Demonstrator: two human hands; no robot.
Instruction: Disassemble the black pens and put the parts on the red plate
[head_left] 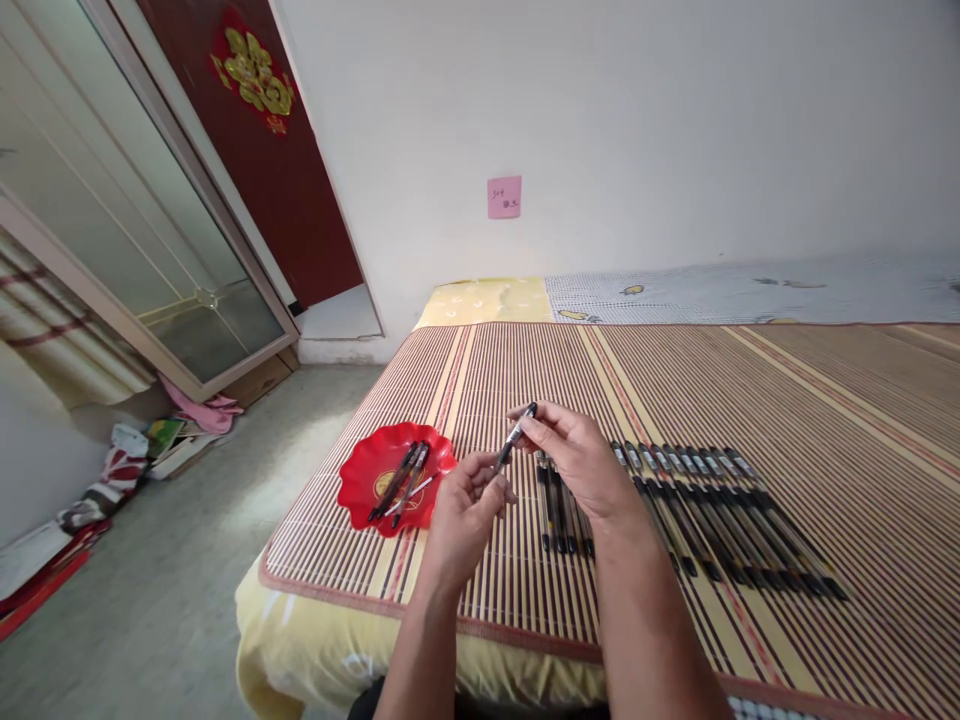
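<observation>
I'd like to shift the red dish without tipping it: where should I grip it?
Probably grip the red dish by its scalloped left rim, from the left: that wavy edge should suit a pinch, while the left hand crowds the opposite side.

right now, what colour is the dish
Red; the dish shows best in the head view.

A bed (262, 620) carries a striped slatted mat (517, 370); beyond its far edge rises a white wall (637, 130) bearing a pink note (504, 197). Off its left edge, pale light (274, 450) brightens a grey floor (202, 570). Left of the far left corner stand a framed glass panel (150, 200) and a dark red door (304, 225) with a gold ornament (259, 75).
</observation>
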